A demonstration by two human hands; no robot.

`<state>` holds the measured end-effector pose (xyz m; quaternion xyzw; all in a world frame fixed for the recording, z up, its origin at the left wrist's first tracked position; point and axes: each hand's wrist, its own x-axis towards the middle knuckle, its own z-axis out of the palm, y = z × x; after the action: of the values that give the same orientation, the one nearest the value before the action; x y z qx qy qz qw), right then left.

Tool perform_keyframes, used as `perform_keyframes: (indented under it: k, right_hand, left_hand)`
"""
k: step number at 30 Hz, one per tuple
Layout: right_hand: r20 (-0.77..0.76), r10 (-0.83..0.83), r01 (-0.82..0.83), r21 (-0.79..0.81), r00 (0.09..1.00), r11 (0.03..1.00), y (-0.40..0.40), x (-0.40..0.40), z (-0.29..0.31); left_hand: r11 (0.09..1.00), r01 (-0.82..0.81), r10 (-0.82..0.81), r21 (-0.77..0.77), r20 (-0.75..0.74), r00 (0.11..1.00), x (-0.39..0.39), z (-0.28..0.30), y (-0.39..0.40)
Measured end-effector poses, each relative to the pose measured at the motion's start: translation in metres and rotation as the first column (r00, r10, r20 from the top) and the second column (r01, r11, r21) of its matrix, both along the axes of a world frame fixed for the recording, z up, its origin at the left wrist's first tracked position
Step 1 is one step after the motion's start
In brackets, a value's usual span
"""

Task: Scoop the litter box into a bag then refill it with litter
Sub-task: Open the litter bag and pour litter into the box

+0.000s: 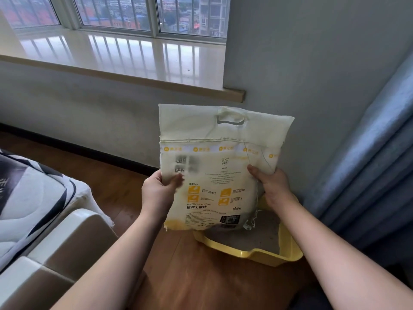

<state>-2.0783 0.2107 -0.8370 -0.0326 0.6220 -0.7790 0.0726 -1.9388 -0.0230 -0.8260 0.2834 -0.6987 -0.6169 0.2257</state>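
litter bag (214, 175): a pale cream sack of bentonite cat litter with yellow printing, held upright in mid-air between both hands, its cut-out handle at the top and its bottom edge hanging just above the near-left part of the litter box.
left hand (157, 193): grips the bag's left edge about halfway up, thumb on the printed face.
right hand (273, 186): clutches the bag's right edge at about the same height, thumb pressed on the front.
litter box (263, 253): a yellow tray on the wooden floor (201, 276), in the corner beside the wall, grey litter (261, 231) showing inside.
surroundings: blue curtain (368, 164) at right; a window sill (125, 61) far left; patterned bedding (29, 198) near left.
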Motion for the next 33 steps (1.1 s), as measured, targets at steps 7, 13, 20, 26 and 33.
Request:
perform_keyframes:
  k: [7,13,20,26,33]
  right_hand:
    - [-0.024,0.028,-0.027,0.052,0.999,0.998,-0.001,0.004,0.003]
    - [-0.031,0.06,-0.058,0.045,0.998,0.997,0.0,0.008,0.012]
    - [-0.04,0.134,-0.131,0.073,0.99,0.989,0.003,0.012,0.018]
    - [0.004,0.128,-0.128,0.085,0.992,0.988,0.003,0.013,0.018]
    - [-0.011,0.136,-0.134,0.134,0.991,0.982,0.001,0.018,0.026]
  left_hand:
    - [1.0,0.004,-0.004,-0.009,0.019,1.0,0.0,-0.006,-0.015]
    - [0.996,0.034,-0.04,-0.079,-0.065,0.997,0.0,0.025,-0.025]
    - [0.703,-0.192,0.016,-0.684,-0.256,0.967,-0.001,0.09,-0.041]
    - [0.191,0.144,-0.073,-0.971,0.133,0.988,-0.018,0.137,-0.015]
    - [0.395,0.355,-0.164,-0.847,0.315,0.935,-0.026,0.158,-0.016]
